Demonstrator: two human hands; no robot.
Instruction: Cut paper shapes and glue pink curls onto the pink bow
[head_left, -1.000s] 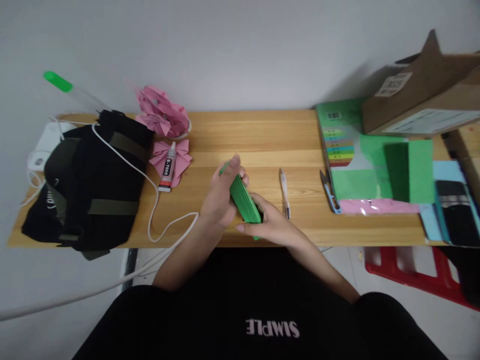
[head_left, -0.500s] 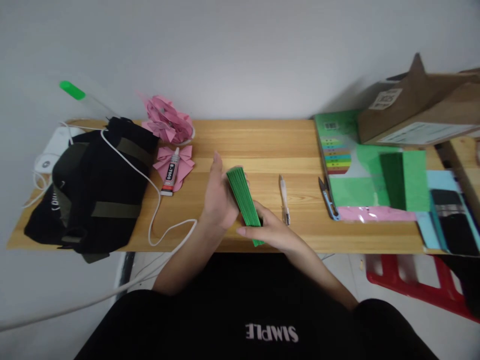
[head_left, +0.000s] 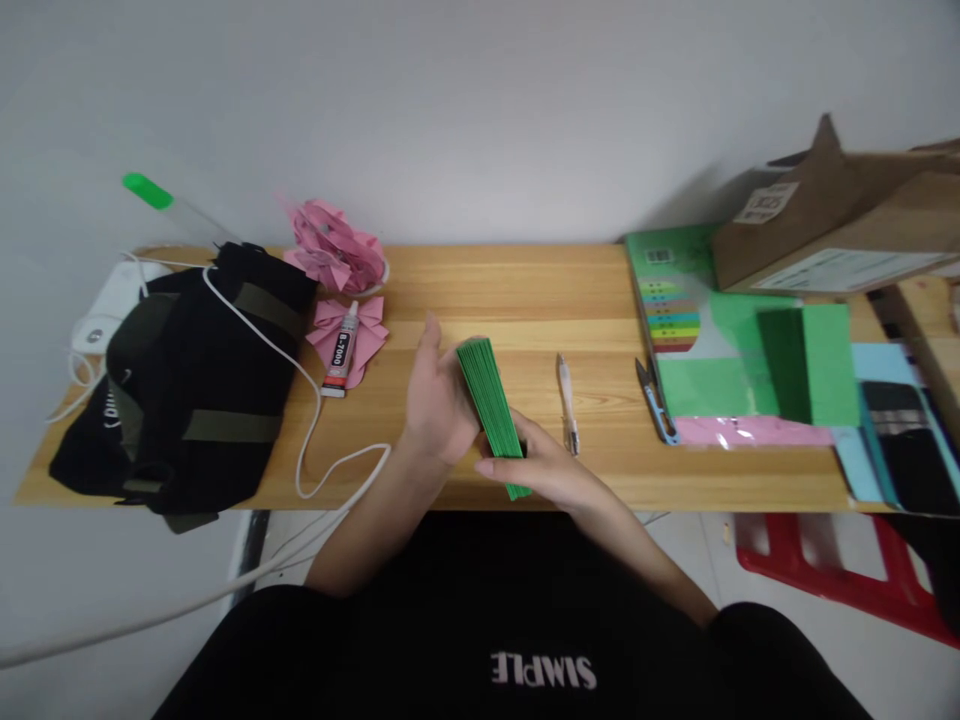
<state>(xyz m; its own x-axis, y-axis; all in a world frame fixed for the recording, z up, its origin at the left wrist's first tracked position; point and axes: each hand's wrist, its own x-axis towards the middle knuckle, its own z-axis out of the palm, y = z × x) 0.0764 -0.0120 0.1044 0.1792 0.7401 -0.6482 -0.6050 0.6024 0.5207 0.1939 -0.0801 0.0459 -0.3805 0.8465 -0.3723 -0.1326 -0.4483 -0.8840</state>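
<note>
A thick stack of green paper (head_left: 491,405), its many layered edges facing up, slants above the front of the table. My right hand (head_left: 544,462) is closed around its lower end, thumb laid across the near side. On the stack's left is my left hand (head_left: 439,410), palm turned up and thumb stretched away from it. The other left fingers are partly hidden behind the paper, and the palm sits against or very near the stack; I cannot tell which. A pen (head_left: 568,405) lies to the right of my hands, with blue-handled thread snips (head_left: 656,402) farther right.
On the left are a black bag (head_left: 202,400), a glue tube (head_left: 341,352) on pink folded paper, a pink paper heap (head_left: 337,245) and a white cable (head_left: 300,460). On the right stand a green paper pack (head_left: 720,385), folded green paper (head_left: 829,365), a cardboard box (head_left: 840,220) and a phone (head_left: 907,440).
Both hands and the green stack keep nearly the same pose. The whole view has shifted very slightly.
</note>
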